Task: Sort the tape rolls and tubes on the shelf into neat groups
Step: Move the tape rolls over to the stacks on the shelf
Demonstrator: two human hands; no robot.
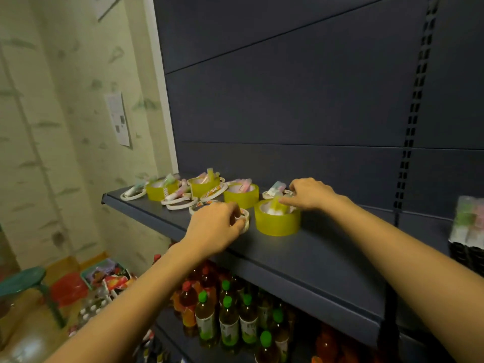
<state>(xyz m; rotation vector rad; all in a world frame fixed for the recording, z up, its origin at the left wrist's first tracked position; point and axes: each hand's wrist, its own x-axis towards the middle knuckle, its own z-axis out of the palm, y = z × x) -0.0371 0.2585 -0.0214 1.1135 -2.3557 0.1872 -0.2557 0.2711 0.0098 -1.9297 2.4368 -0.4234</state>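
Observation:
Several wide yellow tape rolls stand on the dark shelf (301,247), the nearest yellow roll (277,222) at the front with tubes standing in its core. Thin white tape rolls (180,203) and pastel tubes (180,193) lie among the yellow ones further left. My left hand (217,226) grips a small white tape roll (243,218) just left of the nearest yellow roll. My right hand (309,193) reaches over that roll's far rim, its fingers curled on a small tube (279,188) behind it; the fingertips are blurred.
A wrapped pack of pale items (468,226) stands at the shelf's right end. Bottles with green and red caps (227,315) fill the shelf below. A green stool (23,281) and a basket of goods (107,273) are on the floor at left.

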